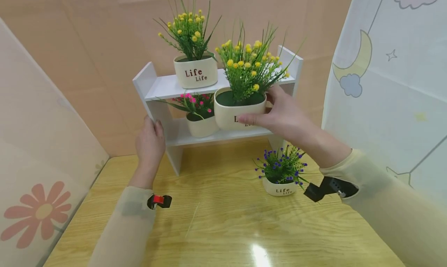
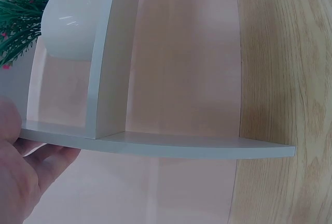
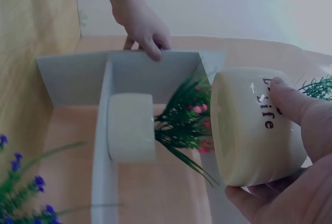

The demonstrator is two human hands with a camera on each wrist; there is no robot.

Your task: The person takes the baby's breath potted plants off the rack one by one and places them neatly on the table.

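Note:
My right hand (image 1: 288, 113) grips a cream pot (image 1: 227, 117) of yellow flowers by its right side, thumb across the front lettering, in front of the white shelf (image 1: 164, 86). The right wrist view shows this pot (image 3: 254, 130) with fingers beneath it. My left hand (image 1: 150, 143) holds the shelf's left side panel, thumb on one face and fingers on the other. On the top board stands another pot (image 1: 196, 73) with yellow flowers. A pot with pink flowers (image 1: 202, 126) sits on the lower board, partly behind the held pot's edge.
A pot with purple flowers (image 1: 280, 188) stands on the wooden table (image 1: 223, 220), in front of the shelf's right side. Printed cloth walls (image 1: 391, 84) flank the table, and a plain peach cloth (image 1: 104, 45) hangs behind the shelf.

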